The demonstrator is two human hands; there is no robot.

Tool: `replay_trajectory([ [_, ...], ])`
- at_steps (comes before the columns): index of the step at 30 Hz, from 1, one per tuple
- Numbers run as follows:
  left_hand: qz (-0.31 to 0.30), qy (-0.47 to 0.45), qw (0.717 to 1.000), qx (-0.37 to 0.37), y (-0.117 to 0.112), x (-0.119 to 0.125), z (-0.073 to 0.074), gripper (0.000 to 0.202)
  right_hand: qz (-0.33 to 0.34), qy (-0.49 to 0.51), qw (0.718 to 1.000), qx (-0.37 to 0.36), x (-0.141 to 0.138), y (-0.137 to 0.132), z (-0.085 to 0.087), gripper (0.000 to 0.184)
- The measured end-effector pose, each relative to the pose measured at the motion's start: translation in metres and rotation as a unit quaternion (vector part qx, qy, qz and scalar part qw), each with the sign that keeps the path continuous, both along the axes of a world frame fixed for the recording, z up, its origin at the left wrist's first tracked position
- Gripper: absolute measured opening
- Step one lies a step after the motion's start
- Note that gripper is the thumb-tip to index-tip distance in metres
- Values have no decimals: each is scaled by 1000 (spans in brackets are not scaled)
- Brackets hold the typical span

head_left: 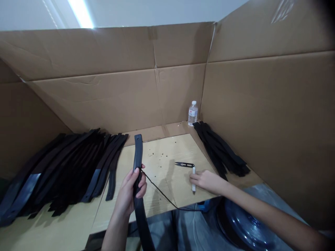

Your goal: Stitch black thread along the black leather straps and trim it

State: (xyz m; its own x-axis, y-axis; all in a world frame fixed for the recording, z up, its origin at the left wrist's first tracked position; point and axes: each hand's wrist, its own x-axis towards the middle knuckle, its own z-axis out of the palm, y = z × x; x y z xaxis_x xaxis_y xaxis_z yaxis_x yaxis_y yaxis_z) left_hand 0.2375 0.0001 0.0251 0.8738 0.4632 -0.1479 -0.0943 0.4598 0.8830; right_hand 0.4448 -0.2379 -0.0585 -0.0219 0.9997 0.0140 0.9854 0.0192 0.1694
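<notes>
My left hand [132, 191] is closed round a long black strap [138, 153], holding it upright over the light wooden tabletop [167, 153]. A thin black thread [162, 192] runs from the strap near my fingers down toward the table's front edge. My right hand [206, 180] rests on the table with its fingers curled on a small white pen-like tool [194, 178]. Black thread snips [184, 164] lie just beyond that hand, not touched.
A big pile of black straps [60, 170] covers the table's left side, and a smaller bundle of black straps [221, 151] lies at the right. A water bottle [193, 113] stands in the back corner. Cardboard walls [131, 97] enclose the table. A blue water jug [244, 226] sits low right.
</notes>
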Motion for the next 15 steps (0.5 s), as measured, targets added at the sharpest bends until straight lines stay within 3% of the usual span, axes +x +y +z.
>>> replay_trajectory([
  [6, 4, 2, 1000, 0, 1, 0, 0, 28, 56, -32, 998, -18, 13, 10, -5, 12],
  [15, 26, 2, 1000, 8, 8, -6, 3, 30, -34, 27, 999, 10, 27, 31, -4, 17],
])
